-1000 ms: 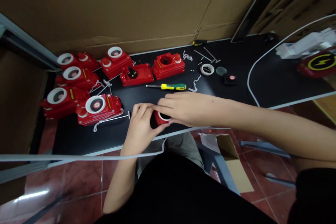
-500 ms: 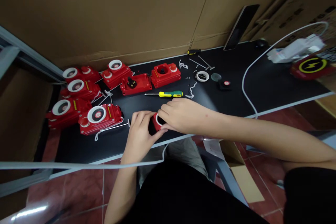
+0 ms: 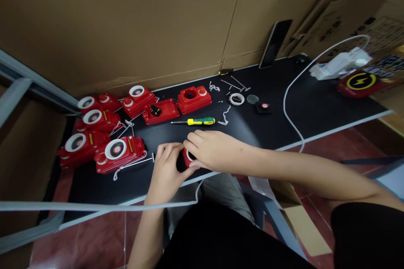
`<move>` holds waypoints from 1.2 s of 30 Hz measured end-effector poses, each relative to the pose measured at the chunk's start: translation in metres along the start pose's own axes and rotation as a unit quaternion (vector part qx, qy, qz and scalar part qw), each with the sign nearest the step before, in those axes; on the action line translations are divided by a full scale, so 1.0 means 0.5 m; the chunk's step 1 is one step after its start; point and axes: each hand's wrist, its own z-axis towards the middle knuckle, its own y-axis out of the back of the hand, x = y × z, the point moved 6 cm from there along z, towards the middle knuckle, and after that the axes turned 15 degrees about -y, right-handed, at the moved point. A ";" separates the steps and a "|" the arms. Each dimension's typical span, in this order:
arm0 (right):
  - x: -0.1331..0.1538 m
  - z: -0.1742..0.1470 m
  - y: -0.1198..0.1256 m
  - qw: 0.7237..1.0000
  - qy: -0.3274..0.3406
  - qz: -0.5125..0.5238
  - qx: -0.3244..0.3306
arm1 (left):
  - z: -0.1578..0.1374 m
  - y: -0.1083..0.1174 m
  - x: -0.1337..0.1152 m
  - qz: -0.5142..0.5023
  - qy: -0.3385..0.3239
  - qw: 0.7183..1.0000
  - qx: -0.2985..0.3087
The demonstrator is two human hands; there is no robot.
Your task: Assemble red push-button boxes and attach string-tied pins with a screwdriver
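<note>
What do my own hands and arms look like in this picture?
Your left hand and right hand are both bare, with no glove, ring or watch showing, though some fingers are partly hidden. The left forearm and right forearm are uncovered too. On your right arm there's a plain black short sleeve, matching your black shirt. I can't make out your left sleeve.
</note>
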 end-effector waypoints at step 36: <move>-0.048 -0.013 0.056 0.960 -0.253 0.120 0.007 | -0.003 0.005 0.011 0.053 0.009 0.998 0.019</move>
